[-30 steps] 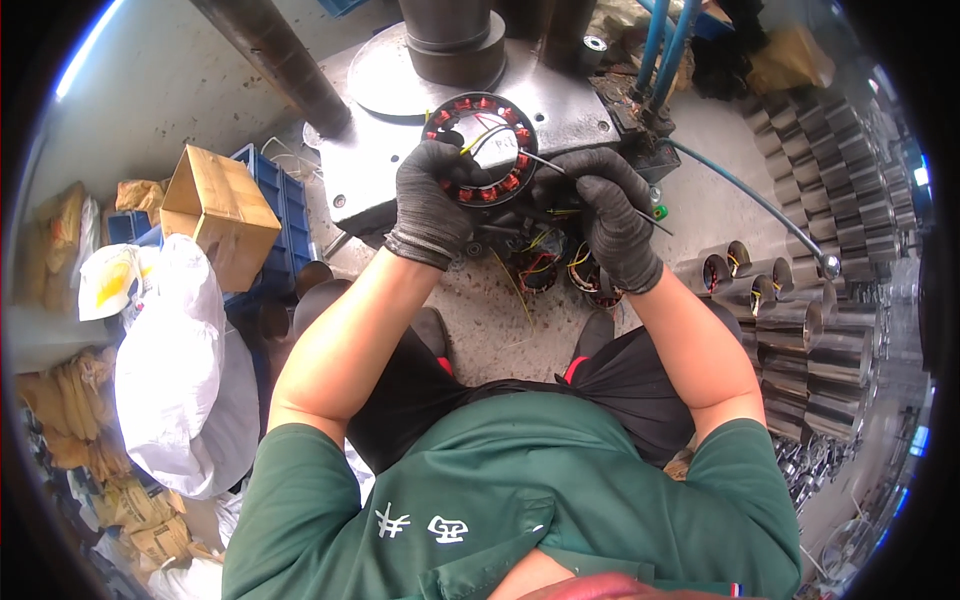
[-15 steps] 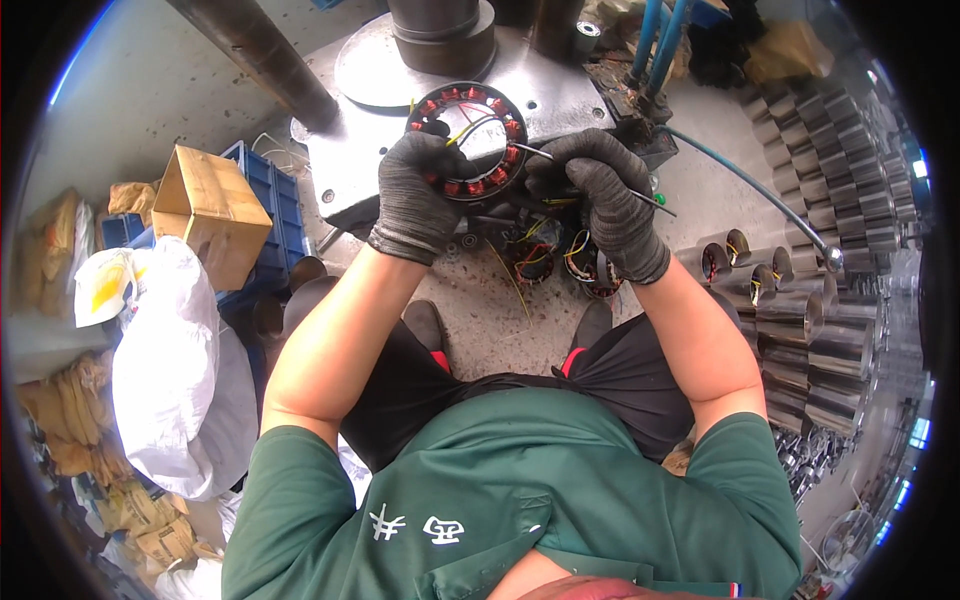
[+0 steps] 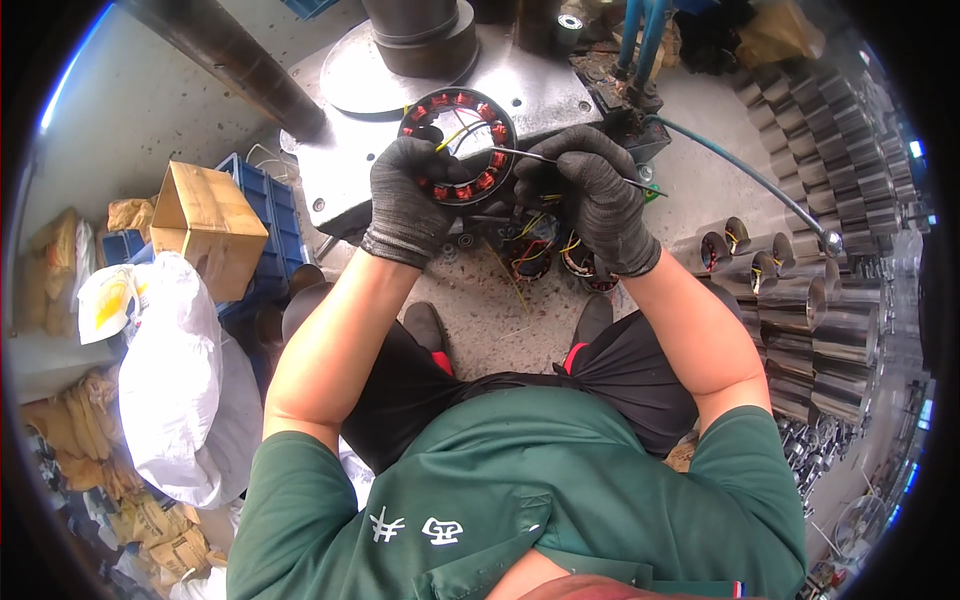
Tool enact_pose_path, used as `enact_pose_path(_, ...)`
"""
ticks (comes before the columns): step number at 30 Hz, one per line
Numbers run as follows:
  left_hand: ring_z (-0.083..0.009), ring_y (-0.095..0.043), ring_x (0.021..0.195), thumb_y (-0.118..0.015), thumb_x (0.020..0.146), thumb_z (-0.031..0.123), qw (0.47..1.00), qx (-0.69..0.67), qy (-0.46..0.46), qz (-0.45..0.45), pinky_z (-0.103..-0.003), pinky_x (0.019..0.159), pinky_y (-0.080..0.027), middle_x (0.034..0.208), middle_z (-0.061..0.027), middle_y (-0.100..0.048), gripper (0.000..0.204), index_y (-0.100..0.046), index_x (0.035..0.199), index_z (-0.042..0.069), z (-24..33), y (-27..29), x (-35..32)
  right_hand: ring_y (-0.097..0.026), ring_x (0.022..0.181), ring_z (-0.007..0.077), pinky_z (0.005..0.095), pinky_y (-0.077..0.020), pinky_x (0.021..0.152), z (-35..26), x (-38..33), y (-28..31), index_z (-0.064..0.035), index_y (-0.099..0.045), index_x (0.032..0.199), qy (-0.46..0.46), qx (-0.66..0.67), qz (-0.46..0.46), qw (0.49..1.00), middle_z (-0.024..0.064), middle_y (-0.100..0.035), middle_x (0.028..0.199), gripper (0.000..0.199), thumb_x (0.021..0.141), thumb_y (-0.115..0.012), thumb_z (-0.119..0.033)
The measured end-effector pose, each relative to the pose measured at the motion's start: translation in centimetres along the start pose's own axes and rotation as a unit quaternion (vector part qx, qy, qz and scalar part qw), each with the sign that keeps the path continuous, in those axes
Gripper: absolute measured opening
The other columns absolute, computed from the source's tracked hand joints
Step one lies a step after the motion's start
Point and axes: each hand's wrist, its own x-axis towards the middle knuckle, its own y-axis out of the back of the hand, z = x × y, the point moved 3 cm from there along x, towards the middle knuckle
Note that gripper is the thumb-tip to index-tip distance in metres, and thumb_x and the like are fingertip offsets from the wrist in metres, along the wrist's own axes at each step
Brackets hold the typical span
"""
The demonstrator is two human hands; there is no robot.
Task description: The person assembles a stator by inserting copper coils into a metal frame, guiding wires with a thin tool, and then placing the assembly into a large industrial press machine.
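Note:
A ring-shaped motor stator [image 3: 486, 182] with red copper windings is held up over the front edge of the metal press bed. My left hand [image 3: 412, 200], in a dark grey knit glove, grips its left side, with thumb and fingers closed on the rim. Yellow and dark lead wires [image 3: 458, 135] cross the ring's opening. My right hand [image 3: 598, 195], gloved alike, is closed around a thin metal rod [image 3: 525, 154]. The rod's left tip reaches the ring's inner right side; its other end sticks out past my palm.
More wound stators [image 3: 530, 258] sit below the press bed [image 3: 345, 150]. Rows of shiny metal cylinders [image 3: 840, 320] stand at the right, some with wires inside. A blue hose [image 3: 740, 172] runs toward them. On the left are a cardboard box [image 3: 215, 225], a blue crate [image 3: 265, 215] and a white sack [image 3: 170, 380].
Both hands and the stator have shifted slightly left in the picture, as has the press bed. The rod's tip now lies farther inside the ring's opening.

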Motion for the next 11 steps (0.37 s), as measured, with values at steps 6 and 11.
enact_pose_path(6,-0.0236,-0.061,0.065,-0.062,0.075,0.014,0.999,0.004,-0.010,-0.050,-0.042,0.073,-0.057,0.070,-0.0073,-0.060,0.019,-0.061,0.092,0.004,0.5,0.7,0.5,-0.074,0.085,0.0201,0.0341,-0.0634,0.081,-1.5,-0.1,-0.6,0.0026,-0.068,0.103,0.015,-0.074,0.010,0.997,0.0138,-0.075,0.097,0.018,0.097,-0.057,-0.011)
enact_pose_path(11,-0.0264,-0.063,0.067,-0.063,0.075,0.013,0.997,-0.018,-0.002,-0.079,-0.045,0.074,-0.059,0.074,-0.0100,-0.062,0.026,-0.062,0.099,0.004,0.1,2.3,2.0,-0.074,0.092,0.0197,0.0340,-0.0633,0.082,-1.1,-0.1,-0.2,0.0014,-0.068,0.106,-0.007,-0.067,0.005,0.998,0.0133,-0.075,0.099,0.019,0.099,-0.056,-0.011)
